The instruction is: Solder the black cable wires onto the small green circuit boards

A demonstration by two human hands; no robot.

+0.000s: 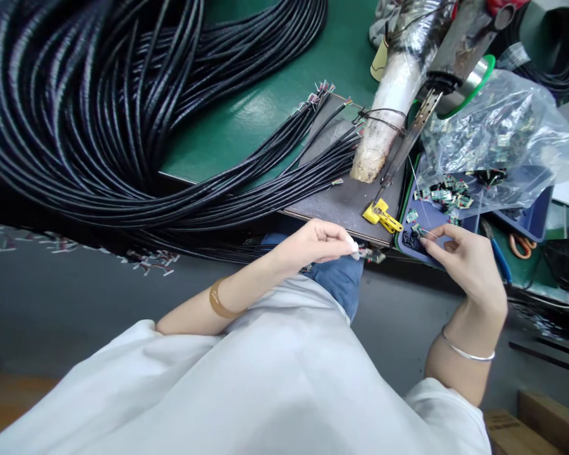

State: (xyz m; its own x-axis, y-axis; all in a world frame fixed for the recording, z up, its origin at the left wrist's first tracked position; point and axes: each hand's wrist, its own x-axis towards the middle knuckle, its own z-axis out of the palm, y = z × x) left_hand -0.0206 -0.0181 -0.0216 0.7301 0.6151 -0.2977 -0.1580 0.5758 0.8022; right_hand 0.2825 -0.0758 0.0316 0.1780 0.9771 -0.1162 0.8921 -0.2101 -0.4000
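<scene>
My left hand [320,243] is closed in a pinch at the table's front edge. Between its fingertips is a small wired circuit board [373,256], with something white at the grip. My right hand [469,256] reaches over the near corner of a blue tray [474,227], thumb and forefinger pinched on thin solder wire [430,234]. A small green circuit board [416,230] lies right at those fingertips; whether they grip it too, I cannot tell. More circuit boards [448,194] and small black pieces [410,240] lie in the tray.
Thick bundles of black cable [123,126] cover the left, their stripped ends on a dark board [332,205]. A soldering iron [408,148] points down at a yellow clip [382,215], beside a wrapped post [379,133]. A plastic bag [507,136], solder spool [471,85] and orange-handled tool [521,246] are right.
</scene>
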